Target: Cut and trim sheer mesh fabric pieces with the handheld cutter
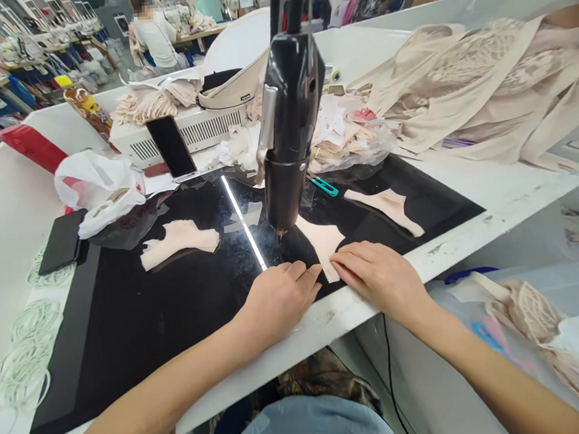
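Observation:
A beige cut fabric piece (324,239) lies on the black work surface (143,335), partly behind the tip of the black machine head (288,143). My left hand (283,296) is closed, fingertips at the piece's left lower edge. From the other side, the closed fingers of my right hand (381,275) pinch its right lower edge. A small stack of beige fabric pieces (179,244) lies to the left, and another beige piece (389,208) to the right. Behind the machine head rests a teal cutter (323,186).
A phone (170,146) leans against a white vented box (212,131). A white plastic bag (99,185) and a black wallet-like item (62,241) sit at left. Beige garments (484,88) heap at back right. Pale cord coils (22,352) line the left edge.

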The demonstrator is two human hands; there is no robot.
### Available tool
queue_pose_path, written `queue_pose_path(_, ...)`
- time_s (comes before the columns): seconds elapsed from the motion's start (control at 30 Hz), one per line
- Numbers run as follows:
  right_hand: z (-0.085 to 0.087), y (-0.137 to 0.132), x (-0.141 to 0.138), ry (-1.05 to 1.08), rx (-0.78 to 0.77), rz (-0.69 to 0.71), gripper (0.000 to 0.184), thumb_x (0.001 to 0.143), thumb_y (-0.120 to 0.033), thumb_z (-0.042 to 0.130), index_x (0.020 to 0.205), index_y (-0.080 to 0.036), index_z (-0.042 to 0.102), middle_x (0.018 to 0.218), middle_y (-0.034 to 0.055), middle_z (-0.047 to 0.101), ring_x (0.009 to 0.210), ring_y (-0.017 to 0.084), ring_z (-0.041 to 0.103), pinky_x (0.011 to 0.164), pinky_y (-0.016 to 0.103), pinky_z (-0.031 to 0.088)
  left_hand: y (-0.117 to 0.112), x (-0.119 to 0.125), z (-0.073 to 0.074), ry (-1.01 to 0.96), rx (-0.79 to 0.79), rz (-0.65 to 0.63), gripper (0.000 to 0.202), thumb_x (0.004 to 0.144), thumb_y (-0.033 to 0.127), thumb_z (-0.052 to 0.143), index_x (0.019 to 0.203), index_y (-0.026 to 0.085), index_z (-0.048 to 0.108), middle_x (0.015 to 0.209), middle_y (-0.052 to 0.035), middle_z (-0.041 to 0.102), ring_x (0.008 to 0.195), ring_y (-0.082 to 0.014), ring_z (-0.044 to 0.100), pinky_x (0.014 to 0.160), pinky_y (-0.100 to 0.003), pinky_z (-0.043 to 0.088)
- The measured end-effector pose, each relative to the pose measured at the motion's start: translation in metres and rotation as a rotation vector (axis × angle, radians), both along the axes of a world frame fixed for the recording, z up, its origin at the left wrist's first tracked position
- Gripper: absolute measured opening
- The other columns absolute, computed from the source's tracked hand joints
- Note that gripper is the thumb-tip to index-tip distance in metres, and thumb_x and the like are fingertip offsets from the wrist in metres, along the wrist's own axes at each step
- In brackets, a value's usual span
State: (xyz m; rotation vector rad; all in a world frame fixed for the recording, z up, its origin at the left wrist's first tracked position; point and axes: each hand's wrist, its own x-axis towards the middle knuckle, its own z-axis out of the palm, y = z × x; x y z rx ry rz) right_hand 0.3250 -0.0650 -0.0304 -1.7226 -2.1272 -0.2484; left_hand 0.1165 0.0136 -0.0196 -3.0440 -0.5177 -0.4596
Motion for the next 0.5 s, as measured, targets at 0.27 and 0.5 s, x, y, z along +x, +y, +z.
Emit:
queue_pose_path(0.27, 0.0026, 0.0017, 0.0037, 0.208, -0.067, -0.011, 0.018, 0.099, -0.026, 0.052, 0.094, -0.021, 0.069, 0.094, 0.0023, 0.074, 0.084, 0.016, 0.065, 0.073, 0.033, 0.044, -0.0007, 0.0004, -0.0012, 0.041, -0.022, 0.029, 0.035, 0.105, 0.033, 0.045, 0.132, 0.014, 0.056, 0.089, -0.0038, 0.066, 0.077, -0.0189, 0.065, 0.067, -0.034, 0.05)
queue_pose_path(0.5, 0.0039, 0.0018, 0.0027, 0.319, -0.106, -0.019, 0.018, 0.099, -0.026, 0.052, 0.095, -0.022, 0.069, 0.094, 0.0022, 0.073, 0.086, 0.017, 0.065, 0.075, 0.034, 0.044, -0.0004, -0.0001, 0.0011, 0.051, -0.047, 0.025, 0.035, 0.105, 0.033, 0.045, 0.133, 0.016, 0.056, 0.089, -0.0024, 0.065, 0.079, -0.019, 0.064, 0.067, -0.035, 0.05)
